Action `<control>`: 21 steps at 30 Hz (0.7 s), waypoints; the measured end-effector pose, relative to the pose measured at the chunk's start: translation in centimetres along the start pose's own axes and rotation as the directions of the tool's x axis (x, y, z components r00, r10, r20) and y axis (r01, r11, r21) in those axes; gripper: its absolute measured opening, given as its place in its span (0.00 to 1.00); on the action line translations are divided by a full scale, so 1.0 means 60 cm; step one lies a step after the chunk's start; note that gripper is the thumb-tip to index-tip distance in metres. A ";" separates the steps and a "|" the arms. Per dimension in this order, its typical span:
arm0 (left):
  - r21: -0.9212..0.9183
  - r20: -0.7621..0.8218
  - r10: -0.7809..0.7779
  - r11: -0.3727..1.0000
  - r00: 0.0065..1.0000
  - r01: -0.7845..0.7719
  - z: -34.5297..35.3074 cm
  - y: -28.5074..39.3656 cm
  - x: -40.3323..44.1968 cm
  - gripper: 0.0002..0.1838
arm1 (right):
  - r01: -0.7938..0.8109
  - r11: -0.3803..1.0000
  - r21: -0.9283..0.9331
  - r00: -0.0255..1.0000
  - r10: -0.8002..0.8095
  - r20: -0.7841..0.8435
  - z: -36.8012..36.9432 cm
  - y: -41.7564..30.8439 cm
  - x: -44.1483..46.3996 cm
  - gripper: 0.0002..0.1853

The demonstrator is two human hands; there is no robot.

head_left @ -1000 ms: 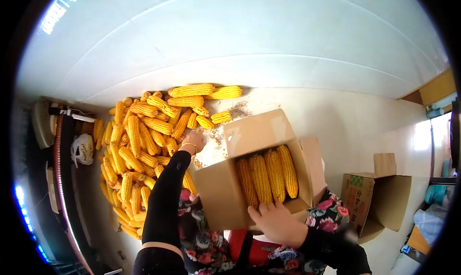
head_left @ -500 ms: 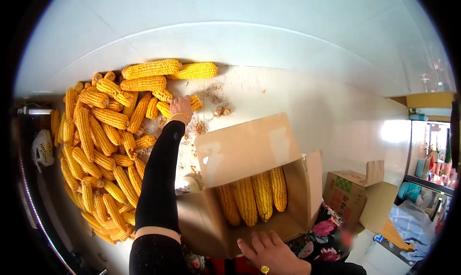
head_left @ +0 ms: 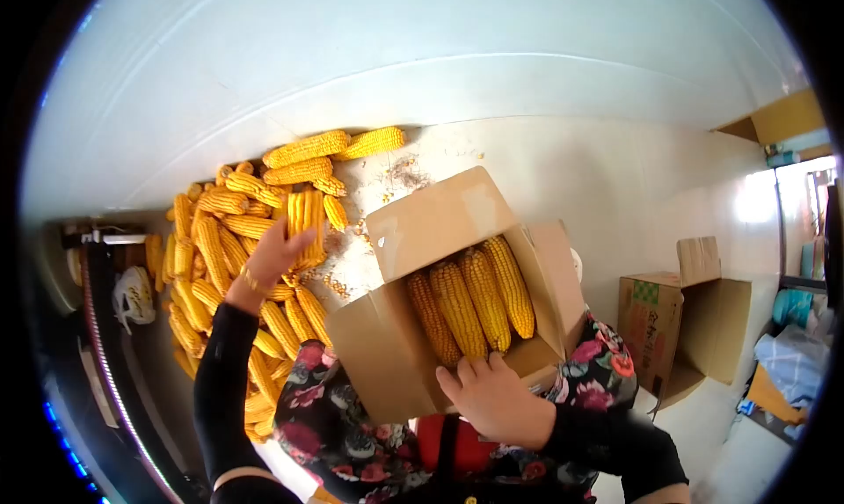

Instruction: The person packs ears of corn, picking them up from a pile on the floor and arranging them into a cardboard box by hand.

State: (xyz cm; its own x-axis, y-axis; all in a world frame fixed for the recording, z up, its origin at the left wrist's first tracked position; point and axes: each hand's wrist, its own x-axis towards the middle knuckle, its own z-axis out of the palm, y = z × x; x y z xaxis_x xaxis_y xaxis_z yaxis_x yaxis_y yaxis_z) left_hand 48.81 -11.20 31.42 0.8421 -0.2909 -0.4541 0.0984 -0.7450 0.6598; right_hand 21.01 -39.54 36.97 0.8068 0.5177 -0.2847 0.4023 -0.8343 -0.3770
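My left hand [head_left: 271, 259], with a bracelet at the wrist, is closed on a corn cob [head_left: 306, 221] above the right side of a heap of yellow cobs [head_left: 211, 253]. On my lap sits an open cardboard box [head_left: 374, 354], tilted, its flaps spread. Several cobs [head_left: 457, 309] lie side by side inside it. My right hand [head_left: 497, 398] grips the box's near edge, fingertips over the rim beside the cobs' lower ends.
Longer cobs [head_left: 308, 149] lie by the pale wall. Loose kernels and debris [head_left: 400, 177] are on the floor. Another open cardboard box [head_left: 651, 337] stands at the right. A white plastic bag [head_left: 134, 295] is on the left, near a dark shelf edge.
My left hand has drawn back from the small cobs toward the heap's right side and now holds a cob. My right hand remains at the box's near edge. The camera view has shifted.
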 end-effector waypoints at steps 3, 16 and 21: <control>-0.135 0.214 0.150 0.983 0.965 -0.123 0.012 0.111 -0.146 0.35 | -0.010 0.999 -0.052 1.000 0.009 -0.018 0.025 -0.004 0.000 0.28; -0.591 0.398 -0.184 0.697 0.898 0.405 0.487 0.197 -0.096 0.37 | -0.201 0.980 0.009 0.975 0.199 0.103 0.052 0.047 -0.025 0.06; 0.012 0.081 0.194 0.981 0.978 -0.196 0.426 0.174 -0.101 0.31 | -0.086 0.985 0.147 0.994 0.096 -0.061 0.039 0.051 -0.029 0.09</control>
State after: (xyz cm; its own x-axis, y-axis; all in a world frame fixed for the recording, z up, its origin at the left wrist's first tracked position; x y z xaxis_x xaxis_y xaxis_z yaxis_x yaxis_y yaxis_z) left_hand 31.16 -32.55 25.78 0.7997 -0.4774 -0.3642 -0.0743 -0.6805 0.7289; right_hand 19.81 -42.57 34.24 0.8666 0.4227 -0.2652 0.2634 -0.8389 -0.4764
